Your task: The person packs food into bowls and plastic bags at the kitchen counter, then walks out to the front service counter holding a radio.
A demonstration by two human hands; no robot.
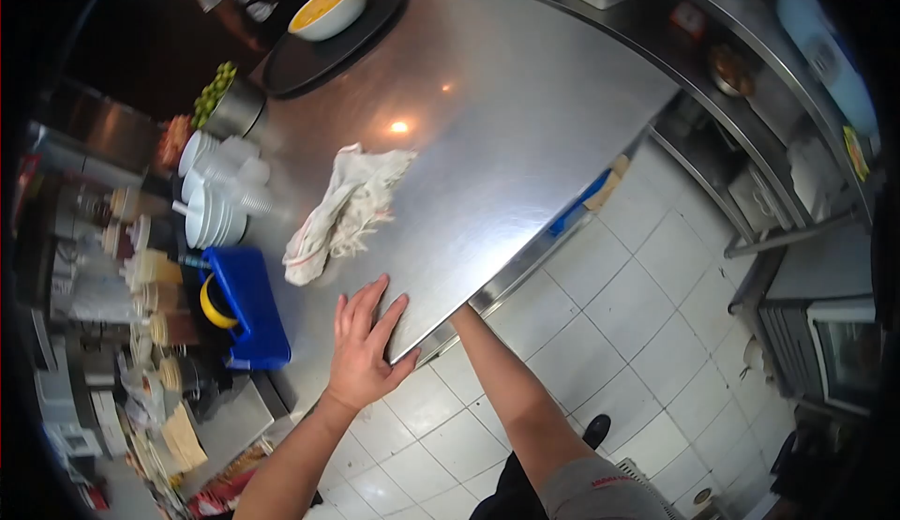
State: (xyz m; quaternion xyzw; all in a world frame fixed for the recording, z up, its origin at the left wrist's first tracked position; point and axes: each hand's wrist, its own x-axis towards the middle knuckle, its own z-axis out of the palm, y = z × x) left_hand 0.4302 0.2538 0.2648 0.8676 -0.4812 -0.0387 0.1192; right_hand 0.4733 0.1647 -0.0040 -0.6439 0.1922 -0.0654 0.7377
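Resting at counter edge: left hand, 1 cloth near.

Pale square tiles cover the floor beside a shiny metal surface, where overhead light reflects in bright spots; metal shelves stand across from it.

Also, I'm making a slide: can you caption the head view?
Left hand on a steel counter by a crumpled cloth, right hand hidden below the counter's edge.
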